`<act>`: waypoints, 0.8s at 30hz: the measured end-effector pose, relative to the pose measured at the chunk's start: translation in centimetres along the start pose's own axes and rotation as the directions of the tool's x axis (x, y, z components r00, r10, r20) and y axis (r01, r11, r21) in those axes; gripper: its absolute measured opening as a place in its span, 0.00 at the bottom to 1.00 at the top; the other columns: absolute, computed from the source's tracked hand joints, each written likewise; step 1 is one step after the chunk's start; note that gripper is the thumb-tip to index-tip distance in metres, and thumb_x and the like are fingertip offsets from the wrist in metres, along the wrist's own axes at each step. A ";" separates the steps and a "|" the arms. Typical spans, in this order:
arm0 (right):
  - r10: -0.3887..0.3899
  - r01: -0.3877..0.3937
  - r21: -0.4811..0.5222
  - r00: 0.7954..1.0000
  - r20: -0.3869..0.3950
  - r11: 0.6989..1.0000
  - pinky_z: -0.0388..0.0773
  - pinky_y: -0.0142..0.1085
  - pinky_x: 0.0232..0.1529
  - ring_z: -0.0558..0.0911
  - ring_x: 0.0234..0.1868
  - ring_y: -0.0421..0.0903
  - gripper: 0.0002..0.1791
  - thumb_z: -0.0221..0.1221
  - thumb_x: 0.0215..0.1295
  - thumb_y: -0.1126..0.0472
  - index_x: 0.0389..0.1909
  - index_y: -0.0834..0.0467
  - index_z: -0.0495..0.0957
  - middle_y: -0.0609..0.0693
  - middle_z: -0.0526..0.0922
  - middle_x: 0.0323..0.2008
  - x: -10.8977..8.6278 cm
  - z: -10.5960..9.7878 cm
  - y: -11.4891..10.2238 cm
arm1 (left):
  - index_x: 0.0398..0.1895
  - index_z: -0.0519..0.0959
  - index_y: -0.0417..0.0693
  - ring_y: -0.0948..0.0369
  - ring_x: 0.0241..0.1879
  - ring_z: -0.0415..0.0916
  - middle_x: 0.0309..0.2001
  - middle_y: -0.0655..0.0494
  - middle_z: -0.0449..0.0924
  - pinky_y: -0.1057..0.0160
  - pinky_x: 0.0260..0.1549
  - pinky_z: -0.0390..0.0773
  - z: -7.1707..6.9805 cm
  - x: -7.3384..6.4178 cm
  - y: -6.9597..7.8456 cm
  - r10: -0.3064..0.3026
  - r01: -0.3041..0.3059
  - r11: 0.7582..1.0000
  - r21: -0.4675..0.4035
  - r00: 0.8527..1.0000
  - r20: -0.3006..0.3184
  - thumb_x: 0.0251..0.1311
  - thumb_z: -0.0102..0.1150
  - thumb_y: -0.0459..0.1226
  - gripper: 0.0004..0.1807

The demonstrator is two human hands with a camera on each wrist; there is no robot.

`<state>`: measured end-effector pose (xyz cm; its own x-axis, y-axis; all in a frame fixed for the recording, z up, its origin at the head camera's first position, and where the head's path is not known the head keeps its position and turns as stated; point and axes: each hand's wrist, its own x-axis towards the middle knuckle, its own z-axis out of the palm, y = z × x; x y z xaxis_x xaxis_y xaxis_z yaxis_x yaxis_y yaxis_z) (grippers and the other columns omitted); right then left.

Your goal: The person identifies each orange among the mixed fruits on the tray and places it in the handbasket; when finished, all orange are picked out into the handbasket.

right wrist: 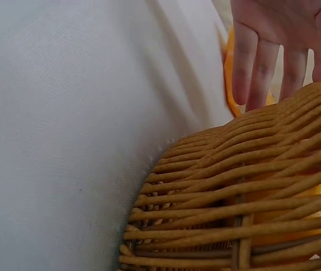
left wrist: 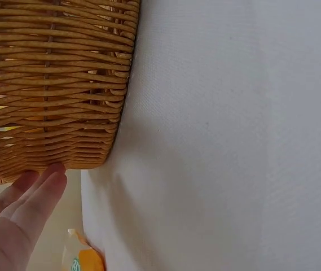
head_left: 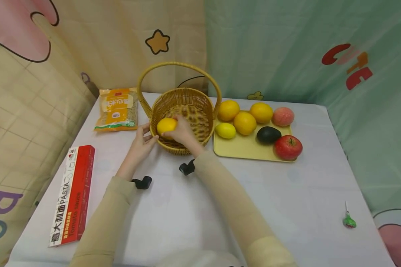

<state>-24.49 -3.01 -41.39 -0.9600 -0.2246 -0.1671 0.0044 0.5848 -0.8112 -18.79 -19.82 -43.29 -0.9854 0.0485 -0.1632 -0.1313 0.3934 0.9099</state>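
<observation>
A wicker basket [head_left: 200, 122] with a tall arched handle stands on the white table. Inside it, at the left wall, lies an orange [head_left: 165, 125], yellow in colour. My right hand [head_left: 184, 134] reaches over the near rim and grips this fruit, thumb and fingers around its right side. On the basket's left, my left hand [head_left: 141, 144] touches the outer wall and rim, its fingers [left wrist: 42, 197] straight against the wicker in the left wrist view. Seen from the right wrist, the left palm [right wrist: 284, 28] faces the basket, and the fruit shows through the weave.
Right of the basket, a yellow tray [head_left: 235, 147] bears several yellow fruits, an avocado [head_left: 268, 135], a red apple [head_left: 288, 147] and a peach [head_left: 283, 116]. A grain bag [head_left: 117, 109] lies back left, a pasta box [head_left: 72, 194] front left, a green lollipop [head_left: 349, 221] far right.
</observation>
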 end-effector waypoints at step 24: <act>-0.020 0.023 -0.063 0.998 0.052 0.998 0.67 0.48 0.71 0.67 0.70 0.53 0.48 0.71 0.56 0.48 0.74 0.57 0.59 0.56 0.65 0.72 -1.4 -2.3 0.4 | 0.78 0.41 0.46 0.41 0.72 0.57 0.76 0.37 0.47 0.45 0.70 0.65 0.2 -0.1 0.0 0.004 -0.004 1.000 0.026 1.000 -0.010 0.74 0.46 0.42 0.37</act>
<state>-23.79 -0.69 -40.24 -0.9442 -0.2760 -0.1799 -0.0352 0.6273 -0.7780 -18.64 -19.62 -43.31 -0.9869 0.0410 -0.1559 -0.1249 0.4170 0.9003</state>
